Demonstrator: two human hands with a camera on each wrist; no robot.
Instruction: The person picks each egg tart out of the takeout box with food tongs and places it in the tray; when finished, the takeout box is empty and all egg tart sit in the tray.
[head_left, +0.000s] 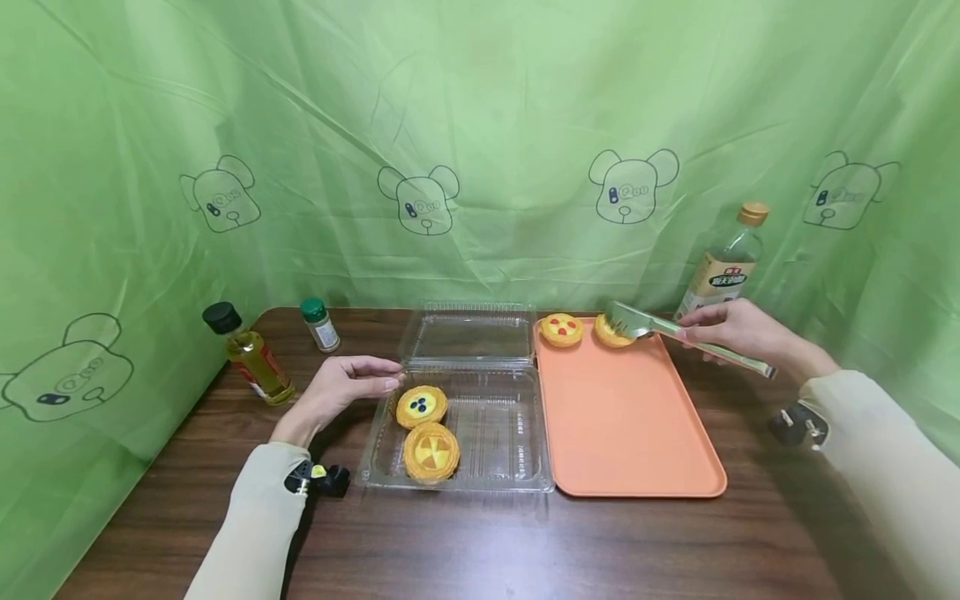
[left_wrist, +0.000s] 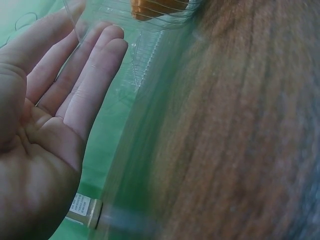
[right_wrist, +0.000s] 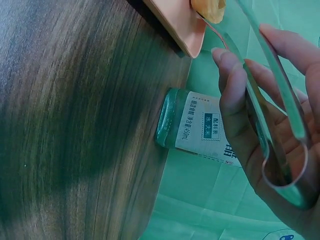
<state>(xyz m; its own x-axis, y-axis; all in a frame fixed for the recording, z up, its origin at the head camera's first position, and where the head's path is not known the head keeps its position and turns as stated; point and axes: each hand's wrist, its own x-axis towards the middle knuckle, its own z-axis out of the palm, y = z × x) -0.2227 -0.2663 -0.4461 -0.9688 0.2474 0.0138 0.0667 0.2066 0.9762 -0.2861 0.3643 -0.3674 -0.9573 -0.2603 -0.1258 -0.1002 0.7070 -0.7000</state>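
Observation:
In the head view my right hand (head_left: 727, 329) holds metal tongs (head_left: 667, 327), their tips around a tart (head_left: 613, 331) at the back right of the orange tray (head_left: 630, 425). The right wrist view shows fingers and thumb of the hand (right_wrist: 270, 100) on the two tong arms (right_wrist: 277, 70). A tart with red pieces (head_left: 562, 330) lies at the tray's back left corner. My left hand (head_left: 341, 392) pinches the left edge of the open clear container (head_left: 491, 433), which holds a blueberry tart (head_left: 422, 406) and a tart with a sectioned top (head_left: 431, 452).
An oil bottle (head_left: 258, 367) and a green-capped shaker (head_left: 320, 325) stand at the back left. A large bottle (head_left: 723, 267) stands behind my right hand. The container's lid (head_left: 472, 333) lies folded back near a green curtain (head_left: 480, 125).

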